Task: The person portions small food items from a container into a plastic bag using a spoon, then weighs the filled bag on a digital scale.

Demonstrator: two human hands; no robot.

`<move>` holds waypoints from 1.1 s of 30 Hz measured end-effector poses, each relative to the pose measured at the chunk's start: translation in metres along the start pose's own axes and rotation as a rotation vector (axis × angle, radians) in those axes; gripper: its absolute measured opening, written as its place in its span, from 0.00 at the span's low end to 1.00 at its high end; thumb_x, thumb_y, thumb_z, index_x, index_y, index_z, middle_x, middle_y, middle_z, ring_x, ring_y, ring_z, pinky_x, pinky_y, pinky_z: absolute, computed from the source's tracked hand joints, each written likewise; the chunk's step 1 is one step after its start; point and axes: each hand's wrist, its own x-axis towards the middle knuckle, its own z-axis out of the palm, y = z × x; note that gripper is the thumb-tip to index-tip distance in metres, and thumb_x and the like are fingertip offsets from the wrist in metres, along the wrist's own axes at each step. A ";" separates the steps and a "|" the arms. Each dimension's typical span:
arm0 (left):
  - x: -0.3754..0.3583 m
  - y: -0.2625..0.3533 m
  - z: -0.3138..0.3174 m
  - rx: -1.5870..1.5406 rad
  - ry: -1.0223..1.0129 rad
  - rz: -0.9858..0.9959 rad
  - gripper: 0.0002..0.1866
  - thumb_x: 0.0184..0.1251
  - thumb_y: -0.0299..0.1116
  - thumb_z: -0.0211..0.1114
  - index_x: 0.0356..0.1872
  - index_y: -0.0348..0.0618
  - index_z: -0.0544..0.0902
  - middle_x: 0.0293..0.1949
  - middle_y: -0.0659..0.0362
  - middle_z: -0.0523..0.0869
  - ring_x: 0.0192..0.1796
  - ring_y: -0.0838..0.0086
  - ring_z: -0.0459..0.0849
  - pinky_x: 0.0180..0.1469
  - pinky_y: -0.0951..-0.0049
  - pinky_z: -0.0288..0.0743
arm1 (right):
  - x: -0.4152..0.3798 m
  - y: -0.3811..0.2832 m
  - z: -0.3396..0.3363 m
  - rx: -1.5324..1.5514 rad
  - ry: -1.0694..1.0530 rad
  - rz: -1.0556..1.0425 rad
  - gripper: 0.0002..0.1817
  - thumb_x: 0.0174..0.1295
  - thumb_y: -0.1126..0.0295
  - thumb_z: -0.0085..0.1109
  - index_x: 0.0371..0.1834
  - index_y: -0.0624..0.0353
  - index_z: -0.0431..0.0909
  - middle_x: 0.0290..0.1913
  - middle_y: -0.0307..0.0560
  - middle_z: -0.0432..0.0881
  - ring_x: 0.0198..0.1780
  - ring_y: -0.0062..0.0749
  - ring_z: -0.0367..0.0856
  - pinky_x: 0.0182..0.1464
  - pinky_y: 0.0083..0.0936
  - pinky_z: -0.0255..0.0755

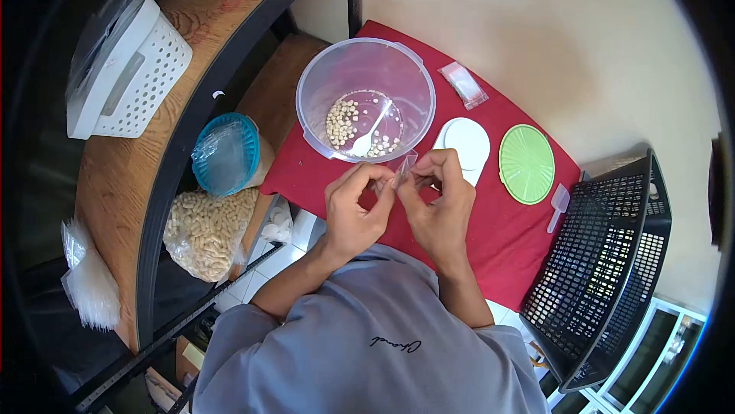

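My left hand (358,207) and my right hand (440,203) meet in front of my chest, both pinching a small clear plastic bag (408,163). The bag's upper part sticks up between the fingertips; its contents cannot be made out. Just beyond my hands stands a clear round tub (413,85) with pale round pieces (340,119) at its bottom. A white plastic spoon (373,132) lies inside the tub among the pieces. Right of the tub, behind my right hand, sits a white kitchen scale (468,142).
On the red cloth (490,238) lie a packet of small bags (463,83), a green lid (527,164) and a small scoop (560,201). A black crate (593,261) stands at right. At left are a wooden shelf (207,24), a white basket (149,70) and a bag of peanuts (208,234).
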 end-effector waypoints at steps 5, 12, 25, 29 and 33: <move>0.004 0.007 -0.002 0.109 0.023 0.128 0.06 0.58 0.15 0.65 0.36 0.32 0.81 0.33 0.52 0.84 0.32 0.69 0.83 0.35 0.72 0.76 | 0.004 -0.001 -0.001 0.062 -0.019 -0.002 0.11 0.58 0.83 0.62 0.40 0.65 0.70 0.31 0.46 0.81 0.33 0.23 0.84 0.35 0.19 0.77; 0.008 0.006 -0.010 0.126 -0.044 0.207 0.07 0.59 0.14 0.65 0.38 0.32 0.81 0.34 0.51 0.84 0.35 0.66 0.85 0.38 0.71 0.77 | 0.004 0.011 -0.011 0.373 -0.161 0.161 0.04 0.62 0.82 0.58 0.40 0.70 0.79 0.33 0.47 0.86 0.34 0.21 0.85 0.37 0.17 0.79; 0.011 0.005 -0.002 0.196 0.037 0.254 0.07 0.57 0.15 0.65 0.36 0.32 0.80 0.32 0.51 0.83 0.33 0.66 0.83 0.36 0.71 0.76 | 0.008 0.002 -0.001 -0.049 -0.043 -0.005 0.06 0.54 0.77 0.66 0.26 0.65 0.77 0.20 0.47 0.81 0.20 0.26 0.81 0.24 0.22 0.73; 0.011 0.003 0.002 0.208 0.072 0.249 0.06 0.58 0.14 0.65 0.35 0.32 0.79 0.32 0.52 0.82 0.32 0.66 0.82 0.35 0.71 0.76 | 0.008 0.003 0.003 -0.126 -0.007 -0.007 0.06 0.52 0.76 0.66 0.25 0.65 0.77 0.18 0.47 0.80 0.19 0.27 0.81 0.24 0.23 0.73; 0.010 -0.003 0.004 0.224 0.086 0.237 0.06 0.58 0.14 0.64 0.36 0.32 0.79 0.32 0.52 0.82 0.32 0.68 0.82 0.35 0.71 0.76 | 0.008 0.005 0.004 -0.176 -0.009 -0.005 0.07 0.52 0.76 0.66 0.25 0.65 0.77 0.18 0.47 0.80 0.19 0.27 0.80 0.24 0.23 0.73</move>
